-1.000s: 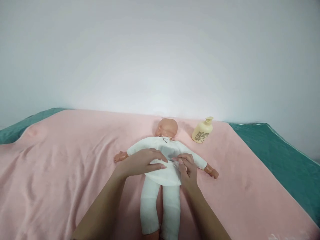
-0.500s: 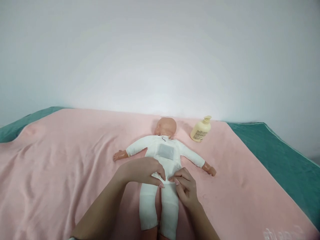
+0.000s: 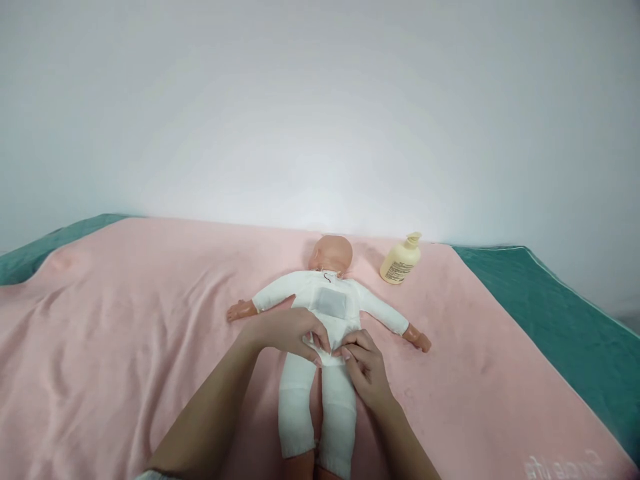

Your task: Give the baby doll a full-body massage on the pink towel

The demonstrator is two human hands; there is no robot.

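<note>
A baby doll with a white cloth body and brown plastic head, hands and lower legs lies stretched out on a pink blanket. Its head is at the far end, and no face shows. My left hand curves over the doll's lower trunk from the left, with thumb and fingertips pinching at the white cloth. From the right, my right hand has its fingers bent and pressed to the same spot. The two hands' fingertips nearly meet, and a small cloth fold shows between them. A grey rectangular patch sits on the upper trunk.
A pale yellow pump bottle stands right of the doll's head. The pink blanket has wrinkles on the left and covers a green surface that shows at both sides. A plain pale wall rises behind.
Both hands have moved slightly up the doll's trunk toward its head, and the fingertips have come closer together on the cloth. The doll and bottle stay in place.
</note>
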